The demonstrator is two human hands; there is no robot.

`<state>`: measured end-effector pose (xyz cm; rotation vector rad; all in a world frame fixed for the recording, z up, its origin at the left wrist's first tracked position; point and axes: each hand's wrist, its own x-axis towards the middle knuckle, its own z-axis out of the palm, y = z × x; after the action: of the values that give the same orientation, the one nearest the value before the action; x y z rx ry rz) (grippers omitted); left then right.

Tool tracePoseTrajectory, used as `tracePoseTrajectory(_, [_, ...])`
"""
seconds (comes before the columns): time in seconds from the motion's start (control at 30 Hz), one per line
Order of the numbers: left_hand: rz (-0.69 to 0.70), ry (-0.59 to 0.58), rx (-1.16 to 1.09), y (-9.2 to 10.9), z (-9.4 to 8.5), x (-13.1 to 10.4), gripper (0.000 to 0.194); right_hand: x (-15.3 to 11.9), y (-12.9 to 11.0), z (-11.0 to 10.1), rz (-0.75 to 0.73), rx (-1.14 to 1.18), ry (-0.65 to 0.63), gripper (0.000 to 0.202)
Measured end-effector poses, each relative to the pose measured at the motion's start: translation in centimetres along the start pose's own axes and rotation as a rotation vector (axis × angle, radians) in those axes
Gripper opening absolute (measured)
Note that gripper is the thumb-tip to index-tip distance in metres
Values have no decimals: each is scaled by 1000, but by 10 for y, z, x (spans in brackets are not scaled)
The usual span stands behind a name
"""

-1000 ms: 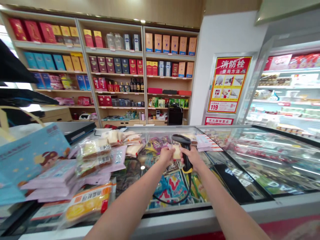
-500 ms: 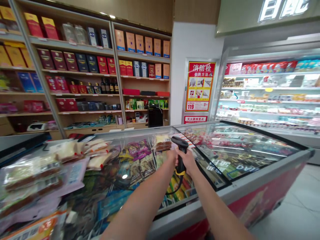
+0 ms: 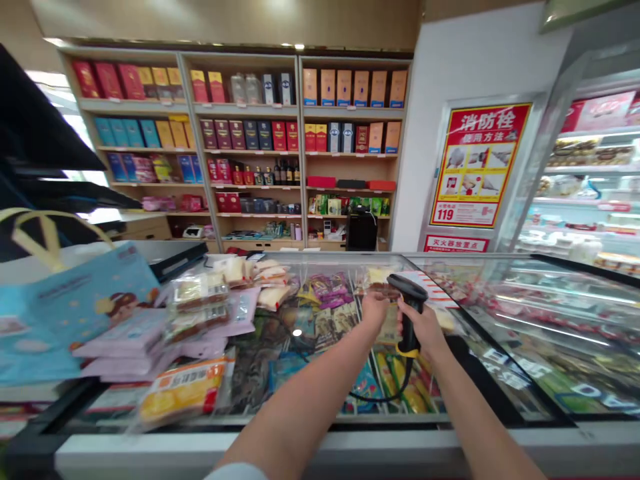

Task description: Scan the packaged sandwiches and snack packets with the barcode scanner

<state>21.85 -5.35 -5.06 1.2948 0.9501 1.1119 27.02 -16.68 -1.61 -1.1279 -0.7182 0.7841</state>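
My right hand [image 3: 424,325] is closed around the grip of a black and yellow barcode scanner [image 3: 409,313], its head facing away to the upper left. The scanner's cable curves down below it over the glass. Just left of it, my left hand [image 3: 376,308] has its fingers curled at the near edge of a clear-wrapped brown and cream bread pack [image 3: 377,275]. Those fingertips are partly hidden, so what they grip is unclear. A white sheet with orange stripes [image 3: 434,288] lies behind the scanner on the freezer top.
A glass-topped chest freezer [image 3: 320,437] spans the front. On its left are stacked bread packs [image 3: 200,293], lilac packets [image 3: 127,340], an orange and yellow food bag [image 3: 185,387] and a blue gift bag [image 3: 75,300]. Shelves of boxes [image 3: 255,137] stand behind.
The view has turned left, bringing the blue gift bag into sight. My left hand has come away from the scanner toward the bread pack. My right hand still holds the scanner.
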Motion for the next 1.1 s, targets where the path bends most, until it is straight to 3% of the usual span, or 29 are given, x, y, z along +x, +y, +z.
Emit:
tracePoseTrajectory(0.23, [128,212,159,34,-145,6,20,-11,9,71,26,-56,-168,37])
tracePoseTrajectory(0.33, [332,383,308,58,-214,5,18,-11,15,96,35,-93,-265,36])
tracePoseTrajectory(0.43, [474,639,536,89,-281,-4,27,-9,21,120,37,-90,-310,37])
tracePoseTrajectory(0.53, [460,848,770,115,-339,-17,50,-9,26,143,43,-85,-332,35])
tracePoseTrajectory(0.63, [253,922,991,128,-384,-25,80,-10,33,163,54,-102,-359,35])
tracePoseTrajectory(0.7, [22,852,1067,129,-404,-27,85,-11,41,171,47,-99,-367,35])
tracePoseTrajectory(0.77, [-132,747,1109,127,-414,-26,75,-11,50,174,41,-93,-372,36])
tracePoseTrajectory(0.87, [-110,695,1168,122,-409,-27,63,-10,62,172,45,-103,-377,38])
tracePoseTrajectory(1.0, [-46,664,1164,125,-387,-32,85,-9,65,166,70,-122,-395,37])
tracePoseTrajectory(1.1, [-100,594,1199,131,-376,-31,90,-12,62,164,72,-129,-385,36])
